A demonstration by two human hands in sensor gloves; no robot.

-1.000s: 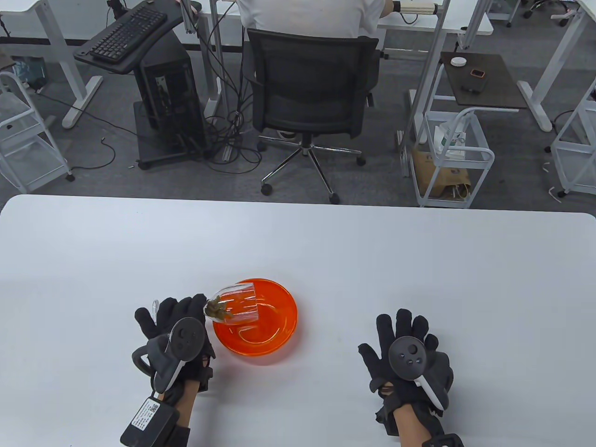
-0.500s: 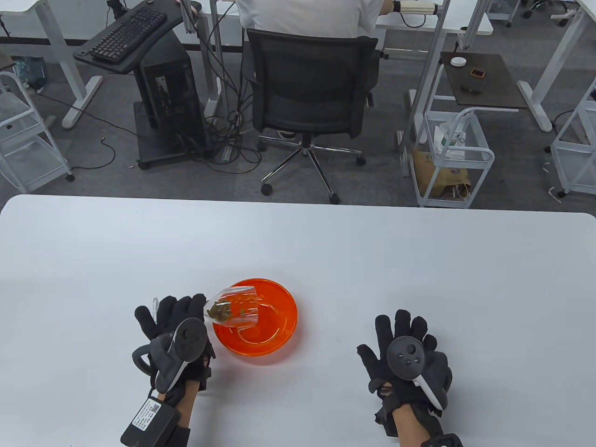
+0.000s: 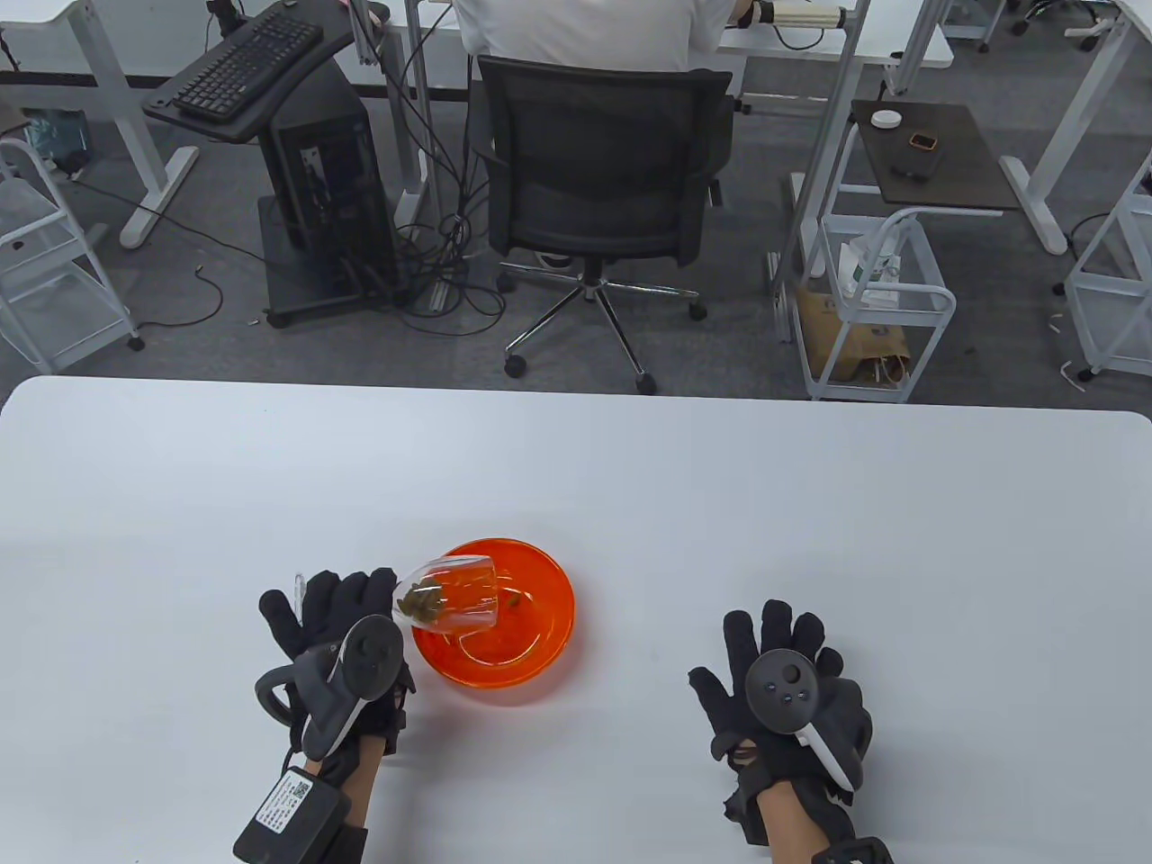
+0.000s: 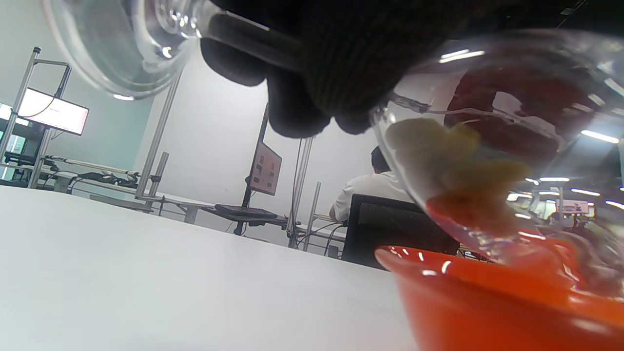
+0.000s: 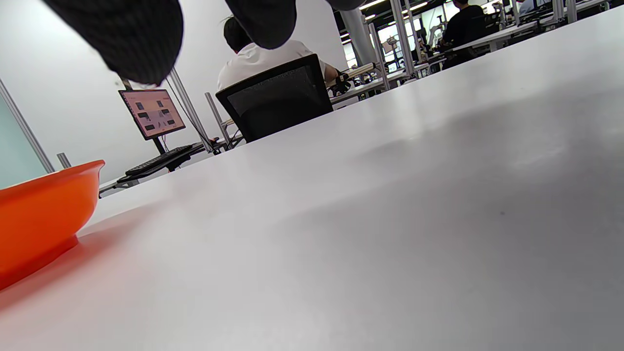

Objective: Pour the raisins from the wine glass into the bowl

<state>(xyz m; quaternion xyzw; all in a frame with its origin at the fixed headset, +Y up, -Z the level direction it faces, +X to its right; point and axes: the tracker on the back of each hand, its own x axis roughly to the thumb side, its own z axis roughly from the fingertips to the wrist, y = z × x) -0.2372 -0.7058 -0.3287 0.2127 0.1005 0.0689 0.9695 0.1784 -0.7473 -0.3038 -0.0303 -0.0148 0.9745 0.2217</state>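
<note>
Over on the left, the left hand [image 3: 337, 621] has the wine glass [image 3: 450, 596] gripped at the stem, fingers [image 4: 312, 73] wrapped round it just under the cup, foot of the glass sticking out to the left. The glass is tipped right over, mouth above the orange bowl [image 3: 540, 643], and the raisins [image 3: 421, 601] sit mostly bunched in the belly of the glass, with a few showing in the bowl. That glass looks thin, smooth and breakable, light too, so the stem is the sensible place to hold it; a slippery one under a fabric glove, I'd say. The raisins look sticky and clumped, so they may cling and then drop in a lump. The glass rim sits close above the bowl's near wall from the wrist view; a knock there is the risk. The bowl is shallow, low-edged, likely to slide on the smooth white table [image 3: 810, 504].

Moving right, plenty of open tabletop beyond the bowl. The right hand [image 3: 783, 688] lies flat, fingers spread, holding nothing, well apart from the bowl.
</note>
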